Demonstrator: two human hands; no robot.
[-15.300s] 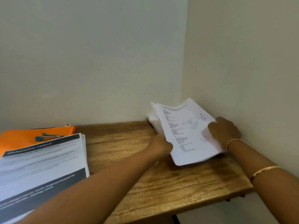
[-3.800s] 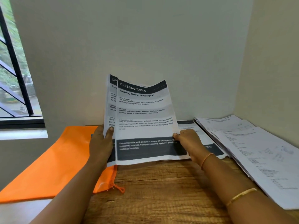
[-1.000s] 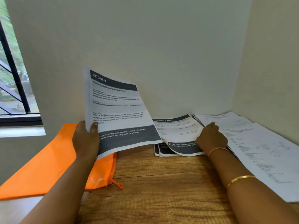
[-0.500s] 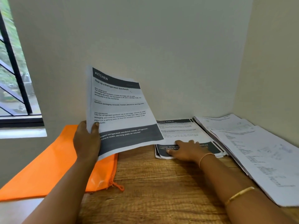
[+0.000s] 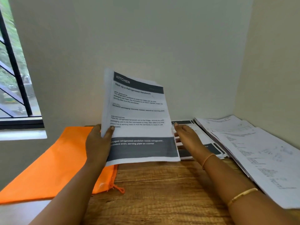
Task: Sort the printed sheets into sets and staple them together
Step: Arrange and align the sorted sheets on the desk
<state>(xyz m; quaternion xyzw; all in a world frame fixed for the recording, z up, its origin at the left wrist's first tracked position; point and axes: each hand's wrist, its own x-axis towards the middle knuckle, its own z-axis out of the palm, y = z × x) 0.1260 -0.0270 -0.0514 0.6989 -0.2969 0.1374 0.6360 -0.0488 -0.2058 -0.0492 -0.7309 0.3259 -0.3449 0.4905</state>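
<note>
My left hand [image 5: 98, 144] grips the lower left edge of a stack of printed sheets [image 5: 139, 117], thumb on the front. The top sheet has a dark "KITCHEN" header and stands tilted above the wooden table [image 5: 162, 189]. My right hand [image 5: 186, 135] is raised beside the stack's right edge with fingers straight, holding nothing. Behind it a small pile of dark-banded sheets [image 5: 209, 147] lies flat on the table. No stapler is in view.
An orange zip pouch [image 5: 53, 164] lies on the left, partly over the table's edge. A large spread of white text sheets [image 5: 259, 151] covers the right side against the wall. A window with black bars [image 5: 13, 78] is at far left.
My right hand has lifted off the flat pile and moved up toward the right edge of the held stack. The stack has shifted right and closer to centre.
</note>
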